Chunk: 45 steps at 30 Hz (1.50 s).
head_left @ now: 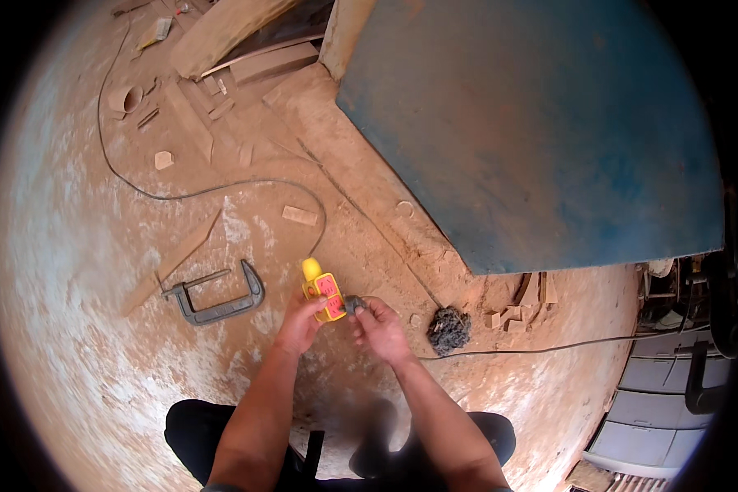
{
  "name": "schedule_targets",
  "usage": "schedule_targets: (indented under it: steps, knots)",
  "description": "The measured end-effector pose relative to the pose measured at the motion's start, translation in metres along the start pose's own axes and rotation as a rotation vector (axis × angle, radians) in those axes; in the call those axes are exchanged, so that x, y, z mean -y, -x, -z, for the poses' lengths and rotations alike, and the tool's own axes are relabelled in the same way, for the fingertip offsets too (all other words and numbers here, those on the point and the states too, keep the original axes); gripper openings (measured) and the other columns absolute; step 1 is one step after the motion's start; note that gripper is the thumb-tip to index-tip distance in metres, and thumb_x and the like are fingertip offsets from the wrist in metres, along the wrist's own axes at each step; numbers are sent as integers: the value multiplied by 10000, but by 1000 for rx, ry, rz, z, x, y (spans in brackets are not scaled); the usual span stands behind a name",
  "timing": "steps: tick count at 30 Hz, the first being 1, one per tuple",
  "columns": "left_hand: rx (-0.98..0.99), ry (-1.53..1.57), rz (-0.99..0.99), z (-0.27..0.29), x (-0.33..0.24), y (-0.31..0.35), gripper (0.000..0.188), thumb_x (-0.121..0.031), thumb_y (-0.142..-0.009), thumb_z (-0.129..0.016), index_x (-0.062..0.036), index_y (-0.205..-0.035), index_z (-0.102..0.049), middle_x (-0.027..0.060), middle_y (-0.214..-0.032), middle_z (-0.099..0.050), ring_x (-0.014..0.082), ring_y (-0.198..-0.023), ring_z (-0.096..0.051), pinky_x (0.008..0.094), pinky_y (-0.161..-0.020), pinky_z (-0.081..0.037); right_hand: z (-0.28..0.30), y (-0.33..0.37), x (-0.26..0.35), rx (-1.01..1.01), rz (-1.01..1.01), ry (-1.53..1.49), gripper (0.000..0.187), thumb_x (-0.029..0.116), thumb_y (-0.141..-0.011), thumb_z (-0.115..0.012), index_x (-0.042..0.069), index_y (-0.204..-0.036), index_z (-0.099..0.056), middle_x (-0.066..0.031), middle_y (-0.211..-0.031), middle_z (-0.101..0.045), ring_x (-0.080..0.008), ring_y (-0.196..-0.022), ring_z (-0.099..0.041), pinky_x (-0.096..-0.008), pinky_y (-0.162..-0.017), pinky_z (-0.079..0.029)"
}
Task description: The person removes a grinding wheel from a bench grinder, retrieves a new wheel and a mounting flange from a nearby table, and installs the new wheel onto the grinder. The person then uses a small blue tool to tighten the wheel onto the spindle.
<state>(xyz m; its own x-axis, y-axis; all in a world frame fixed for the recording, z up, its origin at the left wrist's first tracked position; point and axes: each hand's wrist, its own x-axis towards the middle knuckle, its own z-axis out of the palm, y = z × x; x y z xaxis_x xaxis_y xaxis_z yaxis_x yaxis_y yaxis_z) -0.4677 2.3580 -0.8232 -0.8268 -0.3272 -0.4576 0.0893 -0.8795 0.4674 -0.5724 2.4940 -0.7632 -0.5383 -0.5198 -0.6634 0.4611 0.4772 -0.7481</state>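
In front of my knees, my left hand (300, 325) is closed around a yellow extension socket (329, 286) with red faces. A rounded yellow end points away from me, where a dark cable (321, 215) meets it. Pinched in the fingers of my right hand (380, 330) is a dark grey plug (353, 304), up against the right side of the socket. Whether its pins are inside cannot be made out. Another dark cord (517, 352) runs off to the right from behind my right wrist.
A grey C-clamp (217, 310) lies on the dusty floor at left. Wood offcuts (300, 215) and a short tube (126, 99) are scattered farther off. A large blue panel (533, 139) fills the far right. A dark fuzzy clump on a rod (448, 330) lies right of my hand.
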Motion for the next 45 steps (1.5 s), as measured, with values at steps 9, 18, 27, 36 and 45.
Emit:
schedule_targets:
  steps: [9, 18, 27, 36, 45]
  knots:
    - [-196, -122, -105, -10, 6, 0, 384, -36, -791, -661, -32, -1125, -472, 63, -996, -602, 164, -902, -618, 326, -781, -523, -6, 0, 1, -39, 78, 156, 185, 155, -945, -524, 34, -1077, -571, -9, -778, -587, -74, -599, -531, -232, -544, -482]
    - [-172, -196, -185, -1, 14, -11, 468, -40, -761, -693, -19, -1147, -429, 74, -998, -594, 149, -894, -607, 306, -775, -517, -6, -5, -4, -154, 184, 389, 199, 149, -924, -554, 38, -1086, -586, -28, -781, -612, -89, -634, -544, -244, -588, -475]
    - [-248, -348, -282, -26, 2, -11, 498, 23, -747, -669, 1, -1170, -406, 84, -978, -592, 143, -833, -614, 288, -729, -525, -11, -2, 3, -262, 281, 572, 200, 165, -895, -594, 81, -1077, -600, -120, -756, -617, -169, -663, -594, -317, -622, -478]
    - [-297, -202, -391, -20, 20, -18, 575, 68, -742, -640, -9, -1215, -321, 98, -1026, -536, 147, -869, -593, 291, -735, -524, -3, -15, -24, -205, 298, 254, 174, 133, -922, -576, 69, -1084, -582, 14, -830, -579, -57, -710, -539, -221, -618, -494]
    - [-251, -211, -369, -20, 10, -10, 627, 45, -730, -660, -30, -1244, -308, 94, -1072, -516, 154, -940, -575, 303, -797, -510, 3, -15, -16, -71, 258, 78, 208, 153, -910, -602, 59, -1095, -590, 0, -872, -607, -78, -752, -562, -245, -667, -501]
